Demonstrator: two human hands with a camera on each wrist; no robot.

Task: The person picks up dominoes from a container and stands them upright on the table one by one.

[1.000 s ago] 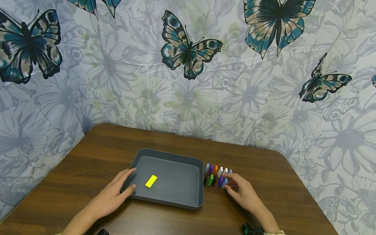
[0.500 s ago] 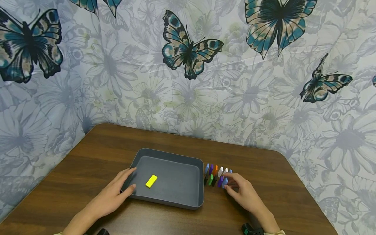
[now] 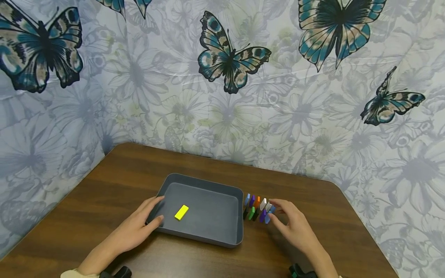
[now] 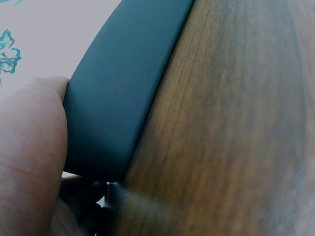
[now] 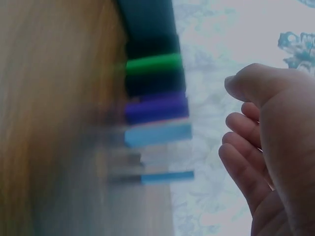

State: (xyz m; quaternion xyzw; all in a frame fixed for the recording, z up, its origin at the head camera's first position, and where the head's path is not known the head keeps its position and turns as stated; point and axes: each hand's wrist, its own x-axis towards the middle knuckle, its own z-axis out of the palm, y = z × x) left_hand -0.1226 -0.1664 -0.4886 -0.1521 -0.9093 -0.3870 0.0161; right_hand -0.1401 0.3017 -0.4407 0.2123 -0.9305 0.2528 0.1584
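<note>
My left hand (image 3: 137, 226) grips the left rim of a dark grey tray (image 3: 205, 241), fingers and thumb over its edge. In the left wrist view the thumb (image 4: 32, 142) lies against the tray wall (image 4: 118, 93). A yellow domino-like block (image 3: 181, 212) lies flat in the tray. Small coloured blocks stand on edge in two rows right of the tray, among them a green block (image 3: 252, 213) and an orange block (image 3: 257, 202). My right hand (image 3: 295, 224) is beside their right end, thumb and fingers spread. The right wrist view shows it apart from the light blue block (image 5: 158, 134).
The brown wooden table (image 3: 194, 262) extends around the tray and blocks. Its far edge meets a wall hanging (image 3: 229, 116) printed with butterflies and flowers. Black straps (image 3: 301, 271) sit at the wrists.
My right thumb and fingers have spread apart and drawn slightly away from the end blocks. The head view has shifted a little. My left hand stays on the tray, and the yellow block has not moved.
</note>
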